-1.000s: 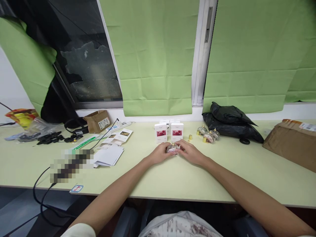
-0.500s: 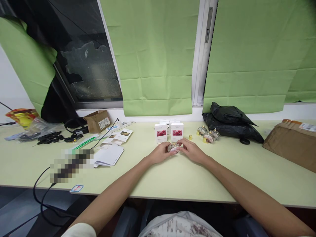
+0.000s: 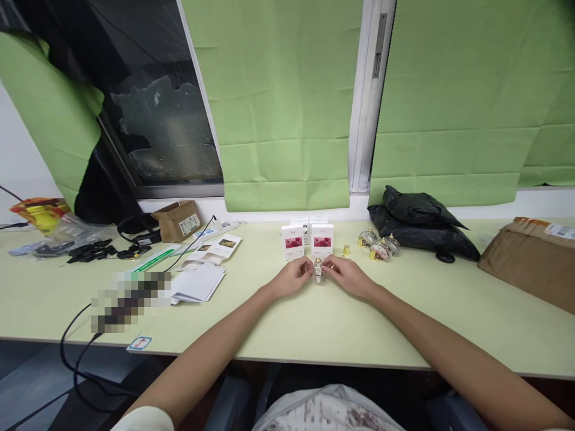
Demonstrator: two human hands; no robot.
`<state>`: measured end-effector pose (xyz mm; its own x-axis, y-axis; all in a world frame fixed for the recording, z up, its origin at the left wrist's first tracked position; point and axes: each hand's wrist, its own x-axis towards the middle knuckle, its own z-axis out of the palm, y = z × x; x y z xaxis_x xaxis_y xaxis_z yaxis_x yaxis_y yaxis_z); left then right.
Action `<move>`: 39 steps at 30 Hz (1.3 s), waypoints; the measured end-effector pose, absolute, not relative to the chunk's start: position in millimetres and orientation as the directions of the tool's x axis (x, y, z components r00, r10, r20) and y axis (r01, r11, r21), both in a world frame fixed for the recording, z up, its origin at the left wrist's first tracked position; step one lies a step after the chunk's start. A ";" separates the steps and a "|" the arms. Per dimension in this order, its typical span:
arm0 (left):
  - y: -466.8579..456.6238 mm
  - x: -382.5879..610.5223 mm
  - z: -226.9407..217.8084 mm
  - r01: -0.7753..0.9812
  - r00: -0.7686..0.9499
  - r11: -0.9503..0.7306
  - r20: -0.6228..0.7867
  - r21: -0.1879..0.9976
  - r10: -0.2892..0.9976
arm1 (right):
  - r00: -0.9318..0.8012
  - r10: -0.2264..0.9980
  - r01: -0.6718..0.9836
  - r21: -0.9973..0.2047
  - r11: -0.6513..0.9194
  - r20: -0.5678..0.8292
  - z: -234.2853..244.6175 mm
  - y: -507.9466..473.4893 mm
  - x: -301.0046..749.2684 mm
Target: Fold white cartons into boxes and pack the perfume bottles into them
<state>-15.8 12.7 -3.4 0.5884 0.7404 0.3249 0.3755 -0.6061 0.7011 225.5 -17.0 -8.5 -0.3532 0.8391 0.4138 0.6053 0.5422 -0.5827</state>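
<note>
A small clear glass perfume bottle stands upright on the table, its narrow side facing me. My left hand is closed, its fingertips at the bottle's left side. From the right, my right hand pinches at the opposite side of the glass. Just behind are two white boxes with red flower pictures, the left box and the right box. A gold cap lies beyond my right hand. Further right, several round perfume bottles lie grouped together.
Black plastic bags and a brown carton occupy the right side. To the left are folded white cardboard sheets, a small brown box, black cable parts and a pixelated dark object. Green curtains hang behind.
The perfume bottle has turned from its broad face to its narrow side. My fingers have shifted to either side of it, and the arms have barely moved.
</note>
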 end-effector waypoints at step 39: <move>7.2 -14.2 -0.8 0.369 0.561 -0.576 0.319 0.730 0.764 | -0.357 0.825 0.613 -0.557 0.561 0.438 -14.7 -13.3 226.0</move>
